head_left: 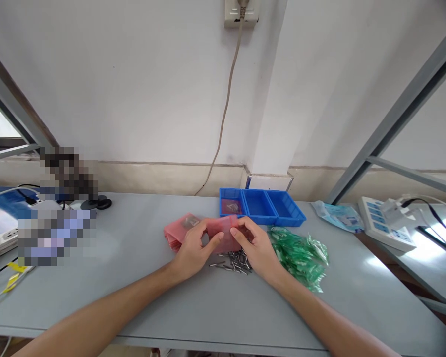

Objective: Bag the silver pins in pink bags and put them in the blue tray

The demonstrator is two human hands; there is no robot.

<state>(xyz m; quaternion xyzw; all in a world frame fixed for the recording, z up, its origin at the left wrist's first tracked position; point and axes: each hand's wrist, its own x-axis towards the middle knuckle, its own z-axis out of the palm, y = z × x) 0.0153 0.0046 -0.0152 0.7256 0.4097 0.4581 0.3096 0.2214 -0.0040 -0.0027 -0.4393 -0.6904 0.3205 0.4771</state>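
Both hands pinched one translucent pink plastic bag (225, 233) between them, the left hand (193, 253) at its left edge and the right hand (254, 250) at its right, just above the grey surface (134, 292). A small heap of short metal pins (232, 263) lay beneath the bag. More pink bags (176, 233) lay stacked to the left (one apparently filled), crumpled green plastic bags (301, 253) to the right, and a blue three-compartment plastic tray (262, 206) behind.

Pixelated patch (57, 208) at left; metal pins (232, 263) partly behind hands.
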